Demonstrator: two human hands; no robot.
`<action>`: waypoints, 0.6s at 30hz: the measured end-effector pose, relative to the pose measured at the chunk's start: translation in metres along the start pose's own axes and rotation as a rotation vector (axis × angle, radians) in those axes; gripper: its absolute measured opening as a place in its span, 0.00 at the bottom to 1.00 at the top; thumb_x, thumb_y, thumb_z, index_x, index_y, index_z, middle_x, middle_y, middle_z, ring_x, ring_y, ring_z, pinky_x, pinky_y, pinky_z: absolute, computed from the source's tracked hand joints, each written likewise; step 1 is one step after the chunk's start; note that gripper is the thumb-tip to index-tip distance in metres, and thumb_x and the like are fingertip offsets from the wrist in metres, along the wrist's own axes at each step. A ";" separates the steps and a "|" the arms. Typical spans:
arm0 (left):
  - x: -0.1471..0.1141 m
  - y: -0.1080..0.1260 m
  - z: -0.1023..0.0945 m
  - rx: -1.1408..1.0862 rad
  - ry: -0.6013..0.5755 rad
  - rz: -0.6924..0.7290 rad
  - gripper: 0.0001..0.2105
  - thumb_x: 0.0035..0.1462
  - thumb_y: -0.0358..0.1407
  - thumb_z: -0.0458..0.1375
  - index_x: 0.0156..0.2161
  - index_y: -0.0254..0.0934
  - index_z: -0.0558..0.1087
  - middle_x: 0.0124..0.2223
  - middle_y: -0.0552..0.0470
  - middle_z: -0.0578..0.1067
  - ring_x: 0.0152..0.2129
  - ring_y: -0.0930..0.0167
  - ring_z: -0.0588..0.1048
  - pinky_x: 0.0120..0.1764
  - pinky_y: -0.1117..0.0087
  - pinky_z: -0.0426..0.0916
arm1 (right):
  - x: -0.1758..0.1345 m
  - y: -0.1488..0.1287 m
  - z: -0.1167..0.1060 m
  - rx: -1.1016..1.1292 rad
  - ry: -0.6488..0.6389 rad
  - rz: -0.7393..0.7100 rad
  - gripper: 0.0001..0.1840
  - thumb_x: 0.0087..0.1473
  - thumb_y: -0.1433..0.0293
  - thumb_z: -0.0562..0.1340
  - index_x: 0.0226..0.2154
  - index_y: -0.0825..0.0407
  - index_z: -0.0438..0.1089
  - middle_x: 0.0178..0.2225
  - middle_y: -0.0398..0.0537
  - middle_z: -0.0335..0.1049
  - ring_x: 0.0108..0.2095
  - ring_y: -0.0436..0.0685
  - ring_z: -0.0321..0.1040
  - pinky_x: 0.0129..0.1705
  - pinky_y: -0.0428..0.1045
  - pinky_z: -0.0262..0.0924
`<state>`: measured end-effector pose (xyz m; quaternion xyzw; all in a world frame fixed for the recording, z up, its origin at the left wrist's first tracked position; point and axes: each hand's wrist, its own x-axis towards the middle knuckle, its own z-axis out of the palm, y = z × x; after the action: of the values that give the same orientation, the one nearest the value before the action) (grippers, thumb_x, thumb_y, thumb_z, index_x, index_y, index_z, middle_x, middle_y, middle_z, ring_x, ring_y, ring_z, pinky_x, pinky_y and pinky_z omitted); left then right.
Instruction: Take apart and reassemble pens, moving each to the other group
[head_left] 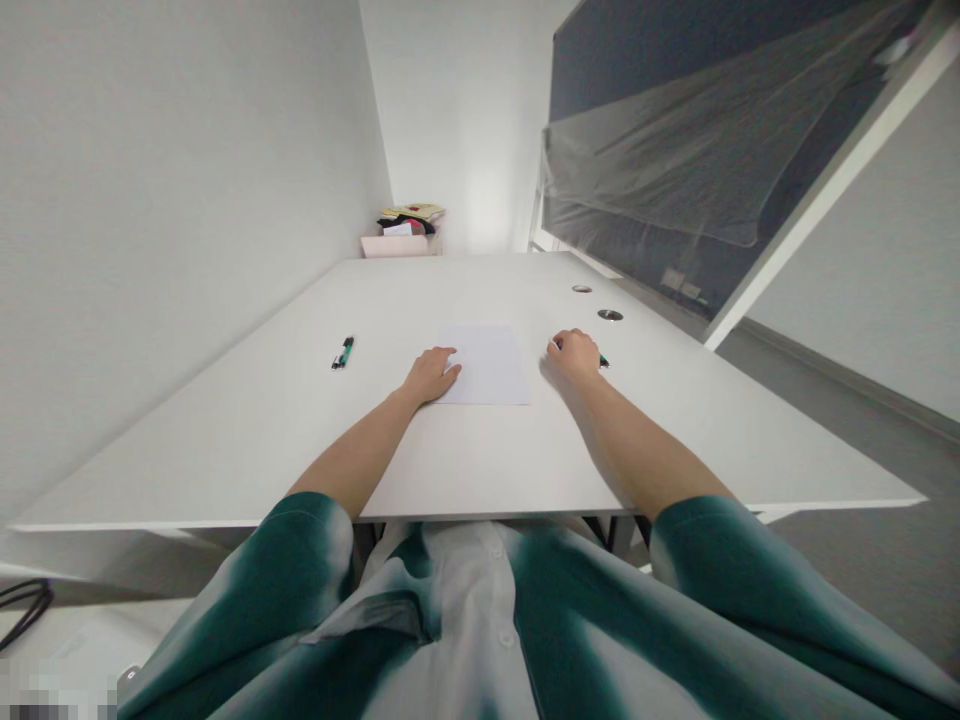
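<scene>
A white sheet of paper [491,365] lies flat on the table in front of me. My left hand [432,375] rests over its left edge, thumb and index finger apart. To the right of the sheet, my right hand [574,354] is closed, with its fingers curled on a pen [604,361]. The pen's dark green and black end sticks out on the right, and a small dark bit shows by the fingertips; the rest is hidden. Further left on the table lie green and black pens [343,353], close together, apart from both hands.
The white table [300,430] reaches toward the far wall, where a pinkish box [394,246] holds a pile of things. Two round inserts [610,315] sit near its right edge. A dark board [660,150] partly covered in clear plastic stands at the right; a wall runs along the left.
</scene>
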<state>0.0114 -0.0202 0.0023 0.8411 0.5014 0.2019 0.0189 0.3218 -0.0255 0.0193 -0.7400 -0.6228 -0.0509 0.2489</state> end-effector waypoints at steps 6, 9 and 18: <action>-0.002 0.004 -0.006 0.080 -0.113 -0.038 0.20 0.65 0.40 0.48 0.57 0.35 0.70 0.60 0.42 0.70 0.57 0.60 0.68 0.60 0.59 0.62 | -0.016 -0.032 0.004 0.088 -0.106 -0.297 0.16 0.60 0.68 0.57 0.46 0.55 0.76 0.47 0.57 0.73 0.49 0.61 0.69 0.54 0.54 0.60; -0.002 0.005 -0.006 0.107 -0.165 -0.035 0.20 0.65 0.40 0.49 0.57 0.35 0.70 0.60 0.43 0.70 0.57 0.60 0.68 0.60 0.59 0.62 | -0.026 -0.046 0.013 0.091 -0.182 -0.424 0.20 0.61 0.65 0.57 0.52 0.54 0.73 0.54 0.58 0.69 0.54 0.62 0.65 0.57 0.54 0.58; -0.003 0.009 -0.007 0.140 -0.160 -0.042 0.20 0.65 0.40 0.48 0.57 0.36 0.70 0.60 0.43 0.71 0.56 0.61 0.69 0.59 0.60 0.63 | -0.032 -0.052 0.020 -0.036 -0.314 -0.467 0.21 0.64 0.61 0.55 0.53 0.52 0.72 0.57 0.58 0.68 0.55 0.66 0.65 0.56 0.55 0.58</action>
<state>0.0149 -0.0284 0.0102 0.8431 0.5286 0.0983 0.0043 0.2605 -0.0405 0.0060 -0.5794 -0.8065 -0.0029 0.1177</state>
